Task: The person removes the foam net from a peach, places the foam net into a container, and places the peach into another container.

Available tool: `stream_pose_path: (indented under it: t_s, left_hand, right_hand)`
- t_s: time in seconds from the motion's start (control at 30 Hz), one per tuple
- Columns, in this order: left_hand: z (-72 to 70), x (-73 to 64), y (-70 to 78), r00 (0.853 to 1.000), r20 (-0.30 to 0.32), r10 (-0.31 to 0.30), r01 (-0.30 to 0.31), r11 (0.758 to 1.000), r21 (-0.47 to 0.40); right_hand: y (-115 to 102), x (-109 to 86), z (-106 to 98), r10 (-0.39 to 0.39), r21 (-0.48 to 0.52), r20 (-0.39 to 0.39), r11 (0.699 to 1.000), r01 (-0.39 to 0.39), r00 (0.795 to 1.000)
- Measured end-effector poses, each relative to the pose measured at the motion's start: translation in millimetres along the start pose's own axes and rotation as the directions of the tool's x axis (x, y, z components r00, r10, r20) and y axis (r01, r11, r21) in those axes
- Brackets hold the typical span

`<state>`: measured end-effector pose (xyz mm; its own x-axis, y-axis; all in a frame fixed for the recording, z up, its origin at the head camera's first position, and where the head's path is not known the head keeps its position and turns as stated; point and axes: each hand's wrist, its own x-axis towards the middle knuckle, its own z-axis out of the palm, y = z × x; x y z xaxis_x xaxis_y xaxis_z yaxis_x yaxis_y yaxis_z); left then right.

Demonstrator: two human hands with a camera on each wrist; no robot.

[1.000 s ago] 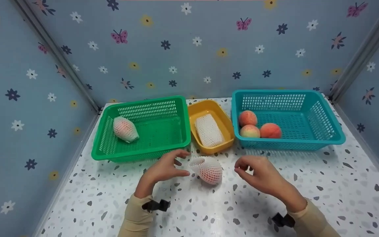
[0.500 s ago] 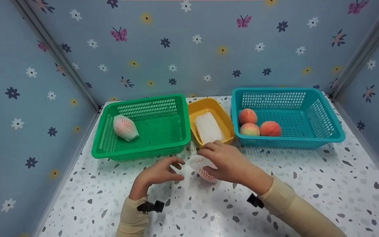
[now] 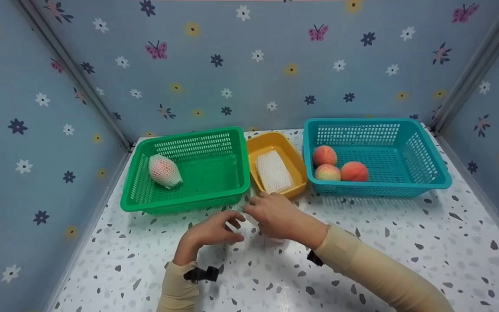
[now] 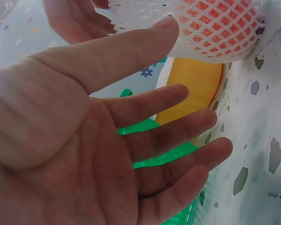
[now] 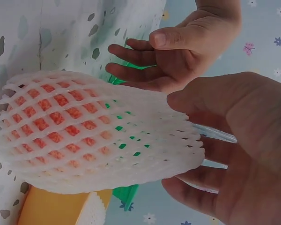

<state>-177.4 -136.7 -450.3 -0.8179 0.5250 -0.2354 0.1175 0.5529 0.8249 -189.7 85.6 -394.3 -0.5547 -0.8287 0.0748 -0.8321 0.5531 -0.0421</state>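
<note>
A peach [image 5: 61,126] in a white foam net sleeve [image 5: 150,136] sits on the speckled tabletop, largely hidden under my right hand [image 3: 273,216] in the head view. In the right wrist view, the thumb and fingers of that hand grip the sleeve's loose end, beyond the fruit. Just to the left is my left hand [image 3: 215,229], its fingers spread and relaxed with nothing held. Its palm and separated fingers show plainly in the left wrist view, with the thumb near the netted peach.
Behind the hands stand a green basket [image 3: 189,204] with one netted peach [image 3: 164,171], a yellow tray [image 3: 296,162] with flat foam nets [image 3: 274,171], and a teal basket [image 3: 379,187] holding three bare peaches [image 3: 354,172]. Patterned walls enclose the table.
My right hand has moved left from beside the netted peach, over it, and now grips the sleeve's loose end. The left hand has barely shifted.
</note>
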Motion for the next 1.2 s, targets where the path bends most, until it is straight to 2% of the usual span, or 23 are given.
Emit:
stream_pose_path:
  t_s: [0.1,0.27,0.47,0.8,1.07,1.2]
  left_hand:
    - [1.7,-0.3,-1.4,1.000,0.017,-0.007,0.007,1.000,-0.020]
    - [3.8,0.4,-1.7,0.999,0.038,0.002,-0.001,0.999,-0.035]
    - [3.4,3.8,0.4,0.998,0.055,-0.020,0.021,1.000,-0.011]
    - [2.2,6.0,5.3,0.997,0.070,-0.033,0.033,0.999,-0.005]
    - [2.6,7.9,7.6,0.995,0.091,-0.048,0.048,0.999,0.004]
    - [3.5,7.9,6.3,0.995,0.092,-0.044,0.045,0.999,0.001]
  right_hand:
    - [3,1.5,4,-0.005,-0.005,0.021,1.000,0.006,1.000]
    - [11,-0.5,7,-0.004,-0.018,0.004,1.000,0.004,1.000]
    - [23,-7.0,2,0.100,0.046,0.069,0.994,-0.103,0.993]
    - [46,-17.3,-12,0.164,0.164,0.125,0.969,-0.183,0.979]
    - [61,-24.1,-20,0.148,0.150,0.047,0.977,-0.153,0.988]
    - [65,-25.0,-24,0.152,0.149,0.036,0.976,-0.156,0.988]
